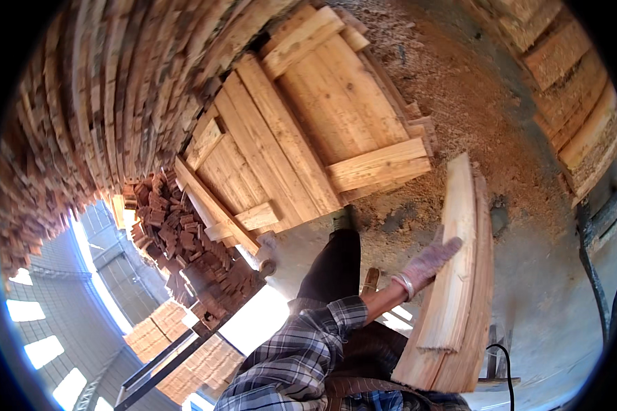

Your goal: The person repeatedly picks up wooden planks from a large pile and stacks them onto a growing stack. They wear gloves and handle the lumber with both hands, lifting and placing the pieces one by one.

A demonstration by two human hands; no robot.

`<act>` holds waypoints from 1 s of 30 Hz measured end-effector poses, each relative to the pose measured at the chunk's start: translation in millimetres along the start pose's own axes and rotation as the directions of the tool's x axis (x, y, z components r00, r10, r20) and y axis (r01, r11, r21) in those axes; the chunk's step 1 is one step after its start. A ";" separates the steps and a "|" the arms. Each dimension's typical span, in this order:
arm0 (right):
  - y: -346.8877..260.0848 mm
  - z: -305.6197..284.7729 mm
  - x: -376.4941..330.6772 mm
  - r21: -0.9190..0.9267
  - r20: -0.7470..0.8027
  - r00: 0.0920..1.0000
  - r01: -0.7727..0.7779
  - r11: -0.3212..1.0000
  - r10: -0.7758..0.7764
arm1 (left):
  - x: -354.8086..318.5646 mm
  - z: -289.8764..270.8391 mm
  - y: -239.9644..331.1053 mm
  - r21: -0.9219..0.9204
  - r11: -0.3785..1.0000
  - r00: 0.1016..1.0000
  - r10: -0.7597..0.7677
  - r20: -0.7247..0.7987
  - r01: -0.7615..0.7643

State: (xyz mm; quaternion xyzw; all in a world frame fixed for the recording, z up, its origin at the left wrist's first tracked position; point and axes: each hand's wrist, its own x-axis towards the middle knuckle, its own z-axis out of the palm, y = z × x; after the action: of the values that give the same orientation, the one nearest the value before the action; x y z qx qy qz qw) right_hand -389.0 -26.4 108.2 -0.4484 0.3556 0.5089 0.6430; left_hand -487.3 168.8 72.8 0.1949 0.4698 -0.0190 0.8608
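Lengthwise, stacked planks [455, 294], long axis forward (angled slightly rightward), left grip [429, 264] pinching them

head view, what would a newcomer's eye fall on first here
Probably the huge stack of thin wood pieces filling the upper left, its layers bent by the lens. Next, likely the broad bed of pale planks at upper centre, with shorter pieces lying across it. Then the gloved hand gripping long boards, right of centre.

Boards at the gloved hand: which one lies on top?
The paler board, touched by the gloved hand; it overlaps the browner wood beneath, partly covering it.
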 end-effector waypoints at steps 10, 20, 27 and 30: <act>8.3 56.2 -22.4 -0.160 0.186 0.969 0.196 0.968 -0.165 | -85.5 -26.6 98.3 0.457 0.778 0.901 0.399 0.170 -0.431; 142.9 277.7 5.5 -0.367 0.609 0.791 0.207 0.907 0.066 | -256.7 -206.2 149.5 0.618 0.508 0.482 0.846 -0.227 -0.600; 367.9 394.5 81.3 -0.737 0.593 0.716 0.296 0.608 0.369 | -329.7 -409.4 158.5 0.719 0.615 0.353 0.784 -0.511 -0.325; 446.3 440.1 91.5 -0.817 0.539 0.579 0.536 0.212 0.611 | -303.7 -497.2 128.0 0.717 0.696 0.304 0.675 -0.672 0.039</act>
State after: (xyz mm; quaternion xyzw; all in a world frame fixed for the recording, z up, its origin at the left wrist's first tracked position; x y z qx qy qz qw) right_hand -802.1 453.1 80.6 -0.4421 -0.3760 0.7678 0.2713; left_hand -1027.6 417.0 121.4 0.5352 0.7720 0.1256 0.3189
